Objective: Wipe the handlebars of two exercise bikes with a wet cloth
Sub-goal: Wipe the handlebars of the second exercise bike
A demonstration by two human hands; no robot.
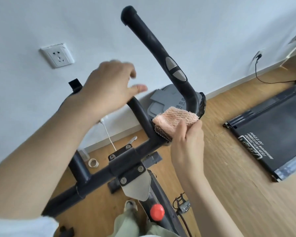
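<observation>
Cloth (175, 119) in right hand (188, 142) wraps handlebar (162, 53) bend; left hand (108, 84) perhaps hovering

- There is one view only, from a wide-angle camera worn on the person's head.
- It looks forward and steeply down over the handlebars (161, 65) of an exercise bike, toward the wooden floor (229, 151) and the white wall (212, 31) beyond.
- The frame is tilted, so the line where wall meets floor runs on a slant.
- It sits close: both forearms enter from the bottom edge, and the bars fill the middle.
- Straight lines bow near the edges.
</observation>
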